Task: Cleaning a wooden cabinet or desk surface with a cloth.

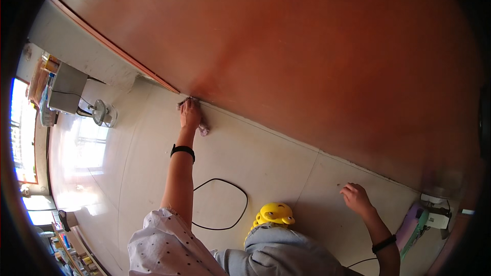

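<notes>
My left hand [190, 114] reaches far forward and presses a crumpled, mottled pinkish-grey cloth [204, 129] to the pale tiled floor [245, 153]. The cloth lies along the foot of a large reddish-brown panel [291, 53], near its left corner. Part of the cloth is hidden under my palm and fingers. My right hand [356, 197] is held out to the right, short of the panel's base. Its fingers are loosely bent and nothing shows in them. A black band circles each wrist.
A yellow cartoon-faced slipper [273, 213] sits by my grey-clothed leg [291, 249]. A black cord loop [245, 195] lies on the floor. At right stand a white box [437, 216] and a purple object [410, 226]. At left are a grey box [68, 87] and a clear lidded container [103, 113].
</notes>
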Motion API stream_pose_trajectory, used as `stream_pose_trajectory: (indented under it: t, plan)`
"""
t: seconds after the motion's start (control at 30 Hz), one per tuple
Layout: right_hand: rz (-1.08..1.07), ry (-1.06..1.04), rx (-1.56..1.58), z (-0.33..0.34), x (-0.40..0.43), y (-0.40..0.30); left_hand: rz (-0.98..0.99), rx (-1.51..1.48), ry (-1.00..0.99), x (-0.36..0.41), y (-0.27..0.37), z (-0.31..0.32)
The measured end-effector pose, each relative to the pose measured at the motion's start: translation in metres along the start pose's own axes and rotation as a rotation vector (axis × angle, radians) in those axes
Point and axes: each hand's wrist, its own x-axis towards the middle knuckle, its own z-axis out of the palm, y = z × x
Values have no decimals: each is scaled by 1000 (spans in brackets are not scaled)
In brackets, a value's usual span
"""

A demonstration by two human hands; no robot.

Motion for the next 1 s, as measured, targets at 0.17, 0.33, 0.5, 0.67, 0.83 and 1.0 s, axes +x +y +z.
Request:
stream_pose_trajectory:
  t: [0.17,0.33,0.5,0.67,0.83,1.0]
  plan:
    - [29,-17,-10,8,-18,7,-64,65,96,-24,60,32]
    - [17,-11,-8,10,-12,8,-79,-109,85,-64,131,32]
    - [-40,50,9,5,-2,7,35,-107,-36,-114,212,20]
    - [-49,109,24,-4,-11,6,203,-279,-1,-166,282,8]
    - [6,119,-2,-19,-53,16,456,-389,-112,-204,327,-2]
    - [85,109,-31,-20,-105,38,598,-515,-133,-223,372,-12]
